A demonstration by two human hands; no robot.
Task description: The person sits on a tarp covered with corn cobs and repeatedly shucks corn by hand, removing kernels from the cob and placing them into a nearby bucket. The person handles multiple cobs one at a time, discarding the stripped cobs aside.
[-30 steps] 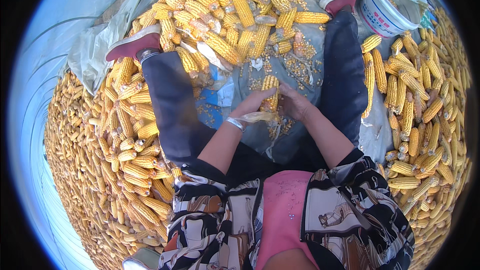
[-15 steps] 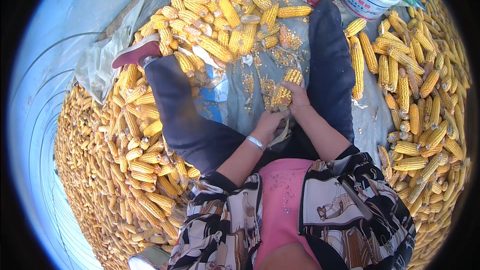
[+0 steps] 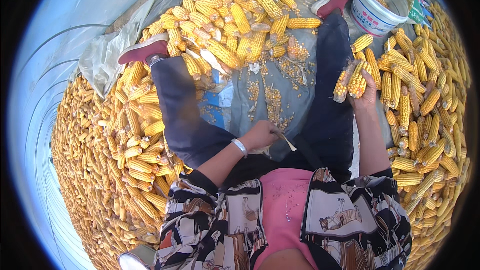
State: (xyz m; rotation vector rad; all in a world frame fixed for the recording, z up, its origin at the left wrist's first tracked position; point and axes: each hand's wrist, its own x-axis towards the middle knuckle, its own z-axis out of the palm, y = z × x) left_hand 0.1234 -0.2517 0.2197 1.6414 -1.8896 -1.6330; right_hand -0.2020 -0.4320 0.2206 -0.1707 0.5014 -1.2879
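Note:
My right hand (image 3: 367, 91) is closed around a yellow ear of corn (image 3: 358, 81), raised beside my right knee. Pressed along that ear is a second ear with a browned, patchy side (image 3: 342, 84); how the fingers hold it is hidden. Between my thighs, my left hand (image 3: 262, 135) has its fingers pinched on a strip of dry corn husk (image 3: 287, 141), whose pale end sticks out to the right. Loose kernels (image 3: 273, 102) lie scattered on the grey sheet (image 3: 240, 112) between my legs.
A heap of ears (image 3: 240, 17) lies beyond my feet. Larger piles rise at left (image 3: 115, 170) and right (image 3: 425, 115). A white bucket (image 3: 372, 17) stands past my right foot. Crumpled clear plastic (image 3: 102, 65) and a blue film wall (image 3: 35, 105) border the left.
My hands have moved apart. The right one has carried the corn right, over to my right knee, while the left stays near my lap with the husk strip. The view has shifted slightly.

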